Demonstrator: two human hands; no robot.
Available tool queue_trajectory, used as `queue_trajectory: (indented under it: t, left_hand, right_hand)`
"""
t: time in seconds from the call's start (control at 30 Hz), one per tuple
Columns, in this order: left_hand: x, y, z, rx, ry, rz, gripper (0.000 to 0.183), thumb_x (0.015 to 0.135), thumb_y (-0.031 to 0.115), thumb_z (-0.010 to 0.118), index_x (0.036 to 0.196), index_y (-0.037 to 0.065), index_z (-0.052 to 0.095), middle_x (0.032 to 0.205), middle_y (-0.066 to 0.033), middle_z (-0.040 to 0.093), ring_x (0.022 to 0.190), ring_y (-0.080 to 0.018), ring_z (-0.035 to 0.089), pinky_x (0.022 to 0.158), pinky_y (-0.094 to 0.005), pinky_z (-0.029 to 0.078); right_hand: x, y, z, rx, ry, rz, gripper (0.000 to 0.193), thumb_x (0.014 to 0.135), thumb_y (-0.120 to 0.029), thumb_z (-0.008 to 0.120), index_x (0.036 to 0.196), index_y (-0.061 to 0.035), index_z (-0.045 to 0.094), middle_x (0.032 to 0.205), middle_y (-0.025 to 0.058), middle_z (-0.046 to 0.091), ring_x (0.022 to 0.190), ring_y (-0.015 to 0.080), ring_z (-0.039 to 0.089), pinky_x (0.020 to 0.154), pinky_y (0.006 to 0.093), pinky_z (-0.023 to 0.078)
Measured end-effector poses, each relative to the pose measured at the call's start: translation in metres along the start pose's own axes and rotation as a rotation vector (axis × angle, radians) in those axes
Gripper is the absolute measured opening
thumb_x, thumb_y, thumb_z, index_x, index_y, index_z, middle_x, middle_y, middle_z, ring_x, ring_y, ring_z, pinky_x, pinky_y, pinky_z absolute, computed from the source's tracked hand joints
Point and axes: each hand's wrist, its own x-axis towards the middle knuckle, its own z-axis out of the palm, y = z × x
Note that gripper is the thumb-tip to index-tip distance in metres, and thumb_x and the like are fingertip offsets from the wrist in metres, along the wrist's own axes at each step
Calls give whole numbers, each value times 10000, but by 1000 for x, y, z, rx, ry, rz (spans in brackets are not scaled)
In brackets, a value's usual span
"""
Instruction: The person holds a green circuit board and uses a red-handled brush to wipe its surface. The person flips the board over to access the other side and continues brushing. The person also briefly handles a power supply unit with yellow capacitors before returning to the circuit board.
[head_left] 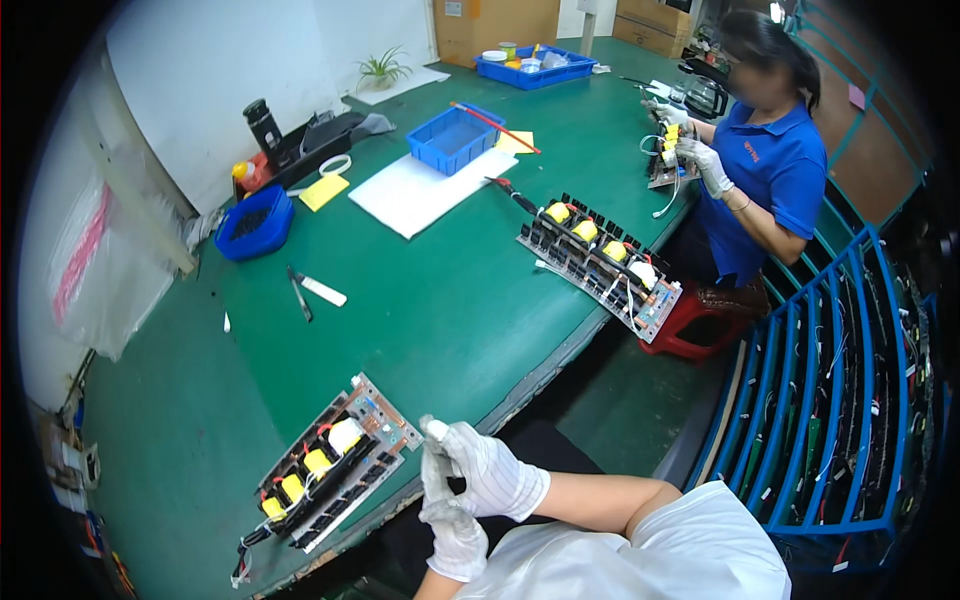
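My two hands, in white work gloves with dirty fingertips, meet just off the table's front edge. My left hand (457, 540) points its fingers upward, stretched out and pressed against the right one. The fingers of my right hand (495, 477) are closed at the left fingertips; whether anything small is between them is hidden. Beside them on the table lies a long circuit board (385, 415) with black heat sinks, yellow-wrapped coils and one white-topped coil. A bundle of dark wires (250, 540) trails from its near left end.
A similar circuit board (600, 265) overhangs the table edge, near a co-worker (765, 150) in blue handling another. A cutter knife (322, 291), tweezers (300, 295), blue trays (455, 140) and a blue bin (255, 222) sit on the green table (420, 325). A blue rack (830, 400) stands right.
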Motion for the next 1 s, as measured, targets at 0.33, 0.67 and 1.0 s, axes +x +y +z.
queue_trajectory:
  t: [0.33, 0.67, 1.0]
  left_hand:
    - [-10, -33, -3, 410, -94, 176, 607, 835, 333, 552, 1281, -22, 342, 1179, -172, 480, 1059, -283, 496, 940, -360, 398]
    - [-27, -16, -22, 527, 164, 223, 928, 788, 511, 581, 1406, -50, 176, 1466, -243, 164, 1370, -343, 187, 1104, -394, 202]
    - [0, -16, -19, -743, 1, -282, 734, 870, 406, 581, 1403, 70, 205, 1175, -120, 423, 1045, -164, 454, 847, -256, 421]
  right_hand:
    - [9, 10, -14, -1, -24, -10, 972, 617, -483, 737, 1347, 7, 321, 1034, 216, 529, 870, 358, 579, 709, 388, 518]
    - [11, 15, -27, 400, 210, 572, 122, 842, -111, 617, 853, -24, 532, 734, 88, 533, 564, 138, 465, 489, 265, 391]
    - [-26, -8, -18, 687, -548, -39, 133, 874, -31, 455, 1006, -21, 472, 765, 96, 536, 579, 138, 501, 521, 236, 430]
